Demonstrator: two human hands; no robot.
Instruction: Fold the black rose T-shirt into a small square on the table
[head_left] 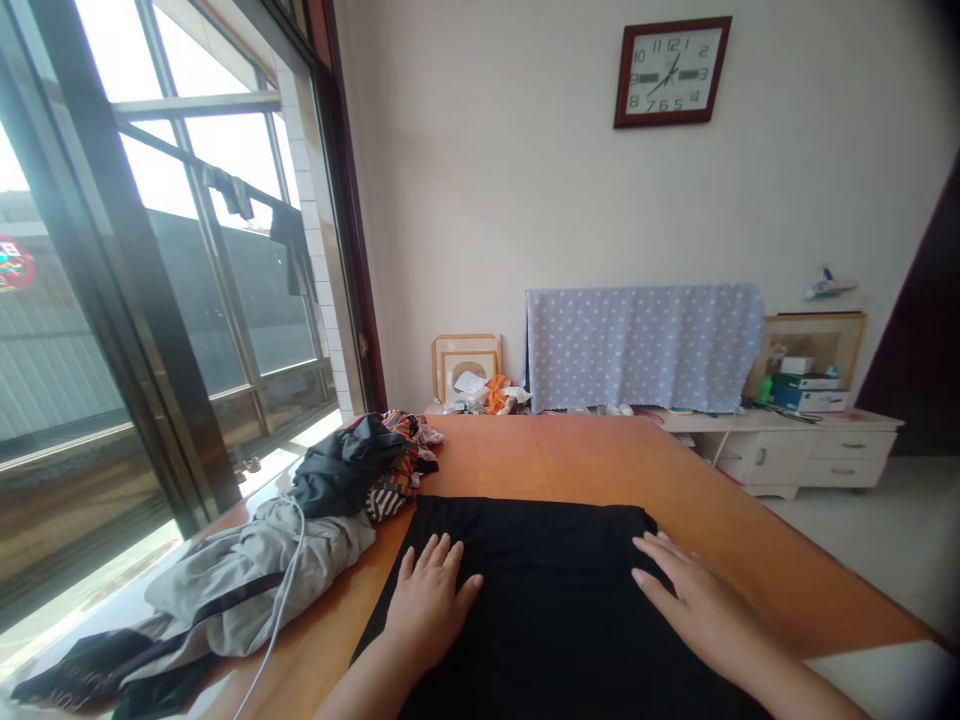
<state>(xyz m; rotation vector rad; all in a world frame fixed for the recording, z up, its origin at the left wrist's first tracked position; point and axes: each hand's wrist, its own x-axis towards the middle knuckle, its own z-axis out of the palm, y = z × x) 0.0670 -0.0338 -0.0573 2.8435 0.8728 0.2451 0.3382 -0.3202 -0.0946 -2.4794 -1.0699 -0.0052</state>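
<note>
A black cloth garment [547, 610] lies spread fairly flat on the wooden table [592, 455], its far edge nearly straight and its near part running out of view at the bottom. What kind of garment it is, I cannot tell. My left hand [431, 600] rests palm down on its left side, fingers spread. On the right edge lies my right hand [686, 595], fingers stretched toward the far right corner and thumb apart. Both hands touch the cloth and neither grips it.
Left of the black cloth is a heap of clothes: a grey garment [262, 570], a dark garment [352, 465] and striped pieces [394, 490]. A white cord [292, 570] crosses the heap. Beyond the table stand a cloth-covered object [645, 345] and a white cabinet [840, 455]. Windows line the left.
</note>
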